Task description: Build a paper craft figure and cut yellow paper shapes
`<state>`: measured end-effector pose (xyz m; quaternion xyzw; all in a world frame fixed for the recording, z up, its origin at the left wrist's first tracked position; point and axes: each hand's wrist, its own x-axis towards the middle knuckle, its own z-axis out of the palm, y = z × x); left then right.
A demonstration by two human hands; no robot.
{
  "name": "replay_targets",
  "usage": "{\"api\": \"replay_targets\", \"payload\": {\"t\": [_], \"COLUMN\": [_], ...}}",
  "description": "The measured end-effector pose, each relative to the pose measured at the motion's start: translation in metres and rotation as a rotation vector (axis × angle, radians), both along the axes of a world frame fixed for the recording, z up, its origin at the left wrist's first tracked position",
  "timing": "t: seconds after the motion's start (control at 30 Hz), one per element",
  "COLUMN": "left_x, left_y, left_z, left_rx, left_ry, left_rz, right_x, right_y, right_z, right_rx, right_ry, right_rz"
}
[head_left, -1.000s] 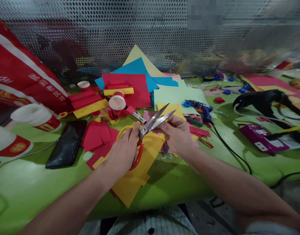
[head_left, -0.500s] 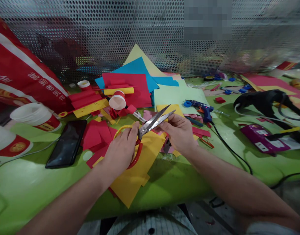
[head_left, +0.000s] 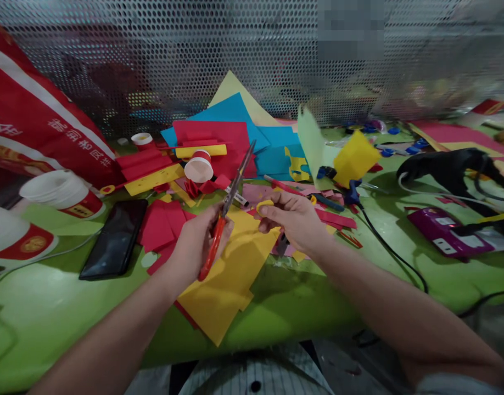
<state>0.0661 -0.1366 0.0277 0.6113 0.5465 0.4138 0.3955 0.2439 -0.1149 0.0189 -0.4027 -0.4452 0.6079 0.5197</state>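
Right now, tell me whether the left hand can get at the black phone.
Likely yes, for a touch: the black phone lies uncovered to the left of the left hand, though the scissors occupy it.

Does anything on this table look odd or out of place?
Yes. Beyond the right hand, a pale green sheet stands up steeply and a yellow sheet tilts up beside it, partly hiding the blue glue gun. They look odd because much of the other paper lies flat.

White Chinese characters, apparently including 金, mark the red, white-banded bag. Gold print on the red-and-white paper cups is unreadable.
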Motion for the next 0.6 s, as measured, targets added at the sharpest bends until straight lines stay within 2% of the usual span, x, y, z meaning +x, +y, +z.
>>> {"api": "replay_targets", "payload": {"t": [0.27, 0.5, 0.6], "left_x": [0.014, 0.015, 0.014], "left_y": [-0.001, 0.001, 0.001], "left_z": [-0.005, -0.011, -0.013], "left_rx": [-0.030, -0.067, -0.043], "left_ry": [-0.279, -0.337, -0.353], "left_rz": [-0.089, -0.125, -0.111], "right_x": [-0.013, -0.021, -0.011], "right_y": [-0.011, -0.018, -0.014], "right_z": [-0.001, -0.011, -0.003], "right_rx": [-0.042, 0.006, 0.104], "right_ry": [-0.094, -0.204, -0.347], "right_rz": [0.130, 0.245, 0.274]}}
